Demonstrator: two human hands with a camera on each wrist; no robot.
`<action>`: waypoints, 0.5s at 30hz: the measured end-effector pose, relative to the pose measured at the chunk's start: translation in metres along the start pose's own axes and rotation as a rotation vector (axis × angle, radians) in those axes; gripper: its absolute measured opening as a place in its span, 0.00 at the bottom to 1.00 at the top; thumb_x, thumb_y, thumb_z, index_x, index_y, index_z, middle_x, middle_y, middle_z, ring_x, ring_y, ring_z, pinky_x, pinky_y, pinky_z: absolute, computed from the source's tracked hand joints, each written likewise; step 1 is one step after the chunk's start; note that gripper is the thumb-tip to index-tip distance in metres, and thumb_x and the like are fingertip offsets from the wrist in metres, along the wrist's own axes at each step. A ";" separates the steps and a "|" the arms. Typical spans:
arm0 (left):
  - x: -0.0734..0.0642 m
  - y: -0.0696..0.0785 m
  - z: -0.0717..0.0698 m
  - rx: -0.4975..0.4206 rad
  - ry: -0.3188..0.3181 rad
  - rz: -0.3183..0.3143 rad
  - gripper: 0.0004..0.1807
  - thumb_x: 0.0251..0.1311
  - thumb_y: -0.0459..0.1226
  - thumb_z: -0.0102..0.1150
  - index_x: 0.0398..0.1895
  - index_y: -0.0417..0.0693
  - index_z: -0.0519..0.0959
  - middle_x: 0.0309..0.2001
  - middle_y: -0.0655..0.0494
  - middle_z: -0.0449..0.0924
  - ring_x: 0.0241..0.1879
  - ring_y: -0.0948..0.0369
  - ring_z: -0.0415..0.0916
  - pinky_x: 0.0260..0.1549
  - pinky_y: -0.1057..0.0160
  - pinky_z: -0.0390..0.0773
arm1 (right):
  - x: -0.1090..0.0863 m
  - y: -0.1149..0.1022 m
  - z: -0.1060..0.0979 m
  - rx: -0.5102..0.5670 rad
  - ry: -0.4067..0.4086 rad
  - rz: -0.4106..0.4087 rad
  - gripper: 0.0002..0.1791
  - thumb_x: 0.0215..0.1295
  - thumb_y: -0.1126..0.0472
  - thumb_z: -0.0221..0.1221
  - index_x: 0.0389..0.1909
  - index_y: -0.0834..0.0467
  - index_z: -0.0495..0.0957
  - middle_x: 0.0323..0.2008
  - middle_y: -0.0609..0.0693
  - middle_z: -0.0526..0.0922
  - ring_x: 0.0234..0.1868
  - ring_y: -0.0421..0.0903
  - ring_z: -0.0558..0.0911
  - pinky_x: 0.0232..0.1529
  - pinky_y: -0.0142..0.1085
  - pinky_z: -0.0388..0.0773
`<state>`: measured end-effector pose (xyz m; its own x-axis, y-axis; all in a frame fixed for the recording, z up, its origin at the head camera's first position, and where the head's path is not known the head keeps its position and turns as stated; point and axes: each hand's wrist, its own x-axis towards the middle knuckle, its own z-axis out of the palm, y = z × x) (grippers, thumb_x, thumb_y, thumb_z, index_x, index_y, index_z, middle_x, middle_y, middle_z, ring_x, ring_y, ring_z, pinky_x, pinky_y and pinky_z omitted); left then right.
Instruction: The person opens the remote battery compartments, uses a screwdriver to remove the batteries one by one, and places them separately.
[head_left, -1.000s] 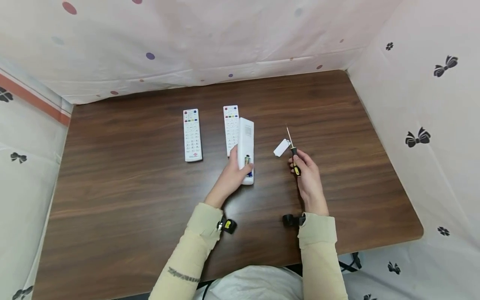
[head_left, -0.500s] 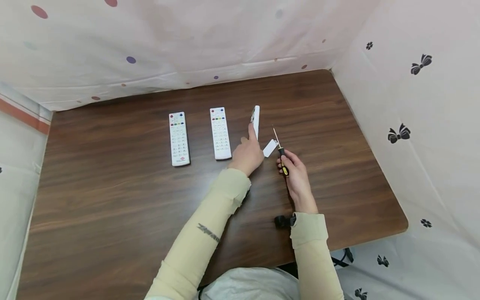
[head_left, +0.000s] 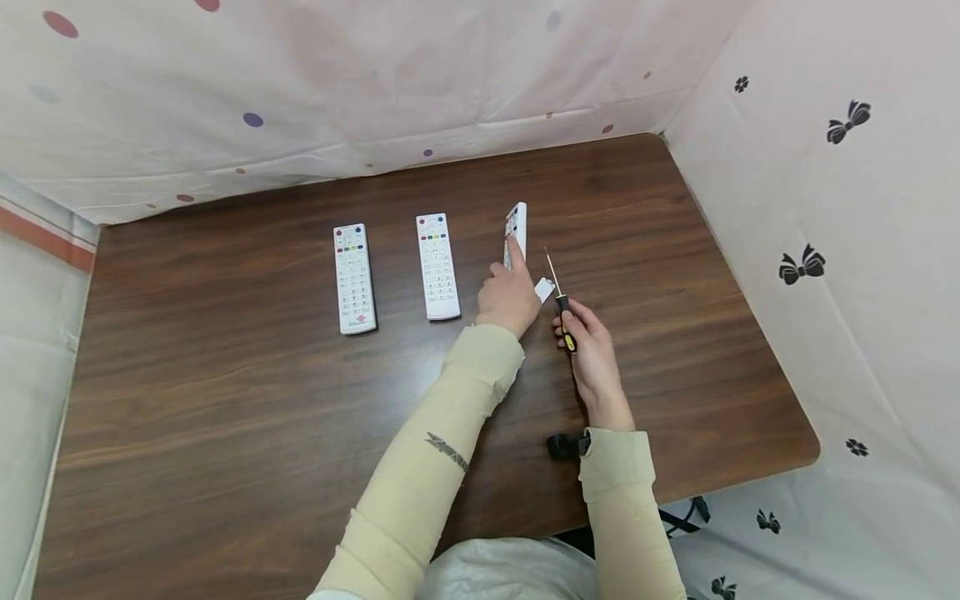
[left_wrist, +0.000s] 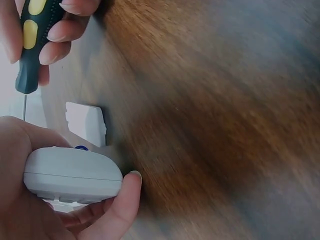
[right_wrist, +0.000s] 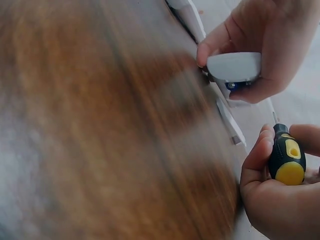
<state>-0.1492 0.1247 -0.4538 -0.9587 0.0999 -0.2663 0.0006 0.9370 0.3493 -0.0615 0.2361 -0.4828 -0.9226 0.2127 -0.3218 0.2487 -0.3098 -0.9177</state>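
My left hand [head_left: 510, 296] grips a white remote control [head_left: 517, 221], thumb and fingers around its sides. It is turned partly on edge, and some coloured buttons show at its far end. In the right wrist view a blue battery [right_wrist: 231, 85] shows on the remote's lower side. My right hand [head_left: 596, 358] holds a small screwdriver [head_left: 567, 329] by its black and yellow handle, the thin shaft pointing away from me. Between the two hands, a white battery cover [head_left: 544, 289] lies on the table, separate from the remote; the left wrist view shows its small tabs.
Two more white remotes lie face up to the left: a nearer one [head_left: 437, 267] and a farther one [head_left: 354, 279]. The brown wooden table [head_left: 225, 400] ends at a curtain [head_left: 337, 83] at the back and another patterned curtain [head_left: 795, 192] on the right.
The left hand has carried the remote to the right and turned it over, from its open battery compartment facing up to its buttons showing. The right hand keeps hold of the screwdriver.
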 end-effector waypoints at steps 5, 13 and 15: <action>0.000 0.003 0.000 -0.003 -0.012 0.013 0.48 0.55 0.47 0.53 0.68 0.49 0.31 0.39 0.42 0.66 0.28 0.52 0.71 0.23 0.56 0.74 | -0.001 0.000 0.001 0.007 -0.002 0.008 0.18 0.66 0.62 0.49 0.56 0.62 0.67 0.37 0.57 0.74 0.33 0.45 0.73 0.31 0.31 0.70; 0.001 0.008 -0.001 0.029 -0.024 0.004 0.51 0.51 0.45 0.56 0.68 0.49 0.31 0.39 0.41 0.66 0.28 0.53 0.71 0.24 0.57 0.73 | 0.000 -0.001 0.001 -0.009 0.009 0.011 0.18 0.66 0.60 0.49 0.56 0.61 0.67 0.39 0.60 0.72 0.34 0.46 0.72 0.31 0.32 0.70; 0.001 0.009 -0.001 0.042 -0.030 0.001 0.51 0.52 0.45 0.56 0.68 0.49 0.30 0.40 0.41 0.66 0.29 0.53 0.71 0.25 0.58 0.74 | 0.000 -0.001 0.001 -0.016 0.011 0.014 0.18 0.66 0.60 0.49 0.56 0.61 0.67 0.39 0.60 0.72 0.34 0.46 0.72 0.32 0.32 0.70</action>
<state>-0.1507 0.1327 -0.4505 -0.9497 0.1102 -0.2933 0.0139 0.9499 0.3122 -0.0622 0.2354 -0.4818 -0.9157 0.2190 -0.3369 0.2660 -0.2982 -0.9167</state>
